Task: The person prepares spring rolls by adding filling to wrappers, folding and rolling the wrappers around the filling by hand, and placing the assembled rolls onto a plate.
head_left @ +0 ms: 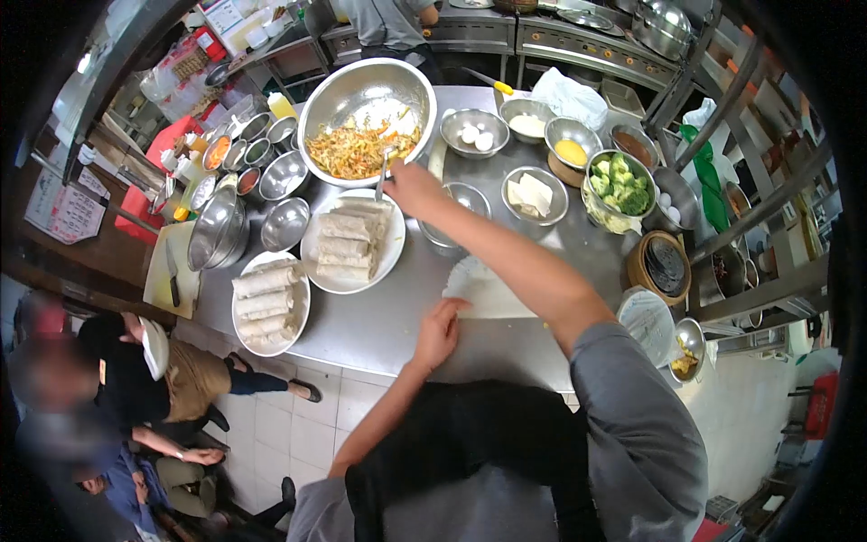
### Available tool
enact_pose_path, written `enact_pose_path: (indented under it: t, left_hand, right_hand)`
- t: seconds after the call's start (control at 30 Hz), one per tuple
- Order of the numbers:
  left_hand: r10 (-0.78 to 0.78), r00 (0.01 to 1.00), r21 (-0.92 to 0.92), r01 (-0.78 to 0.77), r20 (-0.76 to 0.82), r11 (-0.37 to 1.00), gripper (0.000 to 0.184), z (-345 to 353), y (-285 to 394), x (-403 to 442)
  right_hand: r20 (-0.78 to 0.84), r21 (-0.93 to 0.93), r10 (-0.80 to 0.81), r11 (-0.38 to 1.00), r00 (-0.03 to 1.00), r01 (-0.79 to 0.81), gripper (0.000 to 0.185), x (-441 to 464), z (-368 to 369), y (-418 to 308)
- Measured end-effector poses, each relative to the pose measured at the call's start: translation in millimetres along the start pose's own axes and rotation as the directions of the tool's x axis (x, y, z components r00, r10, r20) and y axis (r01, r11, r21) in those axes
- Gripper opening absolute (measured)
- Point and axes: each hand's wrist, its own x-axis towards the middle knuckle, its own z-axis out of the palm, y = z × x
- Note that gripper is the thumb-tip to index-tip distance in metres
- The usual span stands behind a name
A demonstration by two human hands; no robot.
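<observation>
My right hand (415,188) is closed around the handle of a metal spoon (383,170), at the near rim of a large steel bowl (318,101). Shredded vegetable filling (361,149) with orange and green bits lies in that bowl, and the spoon's head reaches its edge. On the steel table, a thin pale wrapper sheet (492,291) lies flat under my right forearm. My left hand (438,332) rests at the sheet's left side, fingers loosely bent and partly stretched toward it. Rolled spring rolls (344,246) are stacked on a white plate (391,251) below the bowl.
Another plate (302,323) of rolls stands near the table's front edge. Right of my arm are bowls of eggs, broccoli (619,183) and yellow liquid (570,152). A knife (172,271) lies on a board at left. People stand lower left; another person is behind the table.
</observation>
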Motion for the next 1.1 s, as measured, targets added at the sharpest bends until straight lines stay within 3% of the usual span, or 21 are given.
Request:
enact_pose_path:
  t: [0.07, 0.23, 0.33, 0.4, 0.47, 0.53, 0.6, 0.63, 0.67, 0.7, 0.77, 0.83, 0.87, 0.93, 1.03, 1.1]
  left_hand:
    - [0.031, 0.999, 0.004, -0.031, -0.023, 1.000, 0.041, -3, -1, -6]
    - [-0.049, 0.996, 0.009, 0.049, -0.074, 0.999, 0.039, -19, -5, -18]
    - [-0.123, 0.987, -0.020, 0.122, -0.100, 0.992, 0.040, -28, -11, -19]
    - [-0.108, 0.977, -0.001, 0.109, -0.185, 0.994, 0.039, -39, -14, -13]
    - [-0.022, 0.943, 0.079, 0.051, -0.332, 0.996, 0.036, -60, -19, 10]
    - [0.124, 0.819, 0.245, 0.020, -0.560, 0.969, 0.029, -98, -41, 50]
    - [0.067, 0.744, 0.287, 0.171, -0.664, 0.942, 0.027, -156, -52, 95]
    - [0.102, 0.731, 0.336, 0.181, -0.675, 0.924, 0.028, -185, -60, 121]
    - [0.101, 0.719, 0.352, 0.209, -0.688, 0.912, 0.031, -208, -82, 146]
    - [0.099, 0.707, 0.366, 0.237, -0.701, 0.900, 0.036, -227, -114, 168]
    - [-0.056, 0.705, 0.354, 0.421, -0.707, 0.835, 0.045, -253, -197, 209]
    - [-0.275, 0.700, 0.149, 0.481, -0.659, 0.864, 0.054, -257, -249, 238]
    - [-0.377, 0.692, 0.048, 0.510, -0.615, 0.859, 0.059, -259, -260, 247]
    - [-0.516, 0.673, -0.136, 0.533, -0.530, 0.835, 0.066, -252, -210, 248]
    - [-0.561, 0.642, -0.250, 0.514, -0.523, 0.821, 0.066, -248, -196, 251]
    - [-0.573, 0.621, -0.291, 0.501, -0.535, 0.815, 0.065, -243, -187, 248]
  right_hand:
    - [0.091, -0.047, 0.151, 0.988, 0.984, -0.147, 0.038, 30, 19, -21]
    - [0.079, -0.079, 0.323, 0.945, 0.943, -0.317, 0.025, 90, 70, -1]
    - [-0.100, -0.397, 0.124, 0.905, 0.987, -0.154, 0.027, 96, 55, 24]
    - [0.036, -0.278, 0.198, 0.943, 0.980, -0.181, 0.029, 107, 21, 33]
    - [0.087, -0.342, 0.108, 0.937, 0.990, -0.072, 0.031, 120, -12, 44]
    - [0.149, -0.362, 0.068, 0.932, 0.987, -0.009, 0.033, 122, -44, 27]
    - [0.218, -0.346, 0.079, 0.938, 0.973, 0.001, 0.035, 118, -75, 1]
    - [0.205, -0.322, -0.055, 0.939, 0.977, 0.120, 0.035, 121, -70, 7]
    - [0.257, -0.339, -0.035, 0.933, 0.966, 0.124, 0.035, 121, -67, 3]
    - [0.309, -0.356, -0.014, 0.926, 0.951, 0.129, 0.034, 120, -60, -6]
    - [0.349, -0.368, 0.013, 0.922, 0.937, 0.124, 0.027, 111, -40, -19]
    - [0.339, -0.460, 0.072, 0.882, 0.938, 0.099, 0.024, 93, -24, -34]
    - [0.289, -0.438, -0.003, 0.888, 0.957, 0.135, 0.022, 92, -6, -24]
    - [0.140, -0.432, -0.063, 0.894, 0.988, 0.119, 0.020, 84, 21, -15]
    - [-0.009, -0.479, -0.017, 0.878, 1.000, 0.011, 0.017, 93, 61, 4]
    - [-0.067, -0.549, -0.106, 0.834, 0.992, 0.052, 0.016, 104, 66, 22]
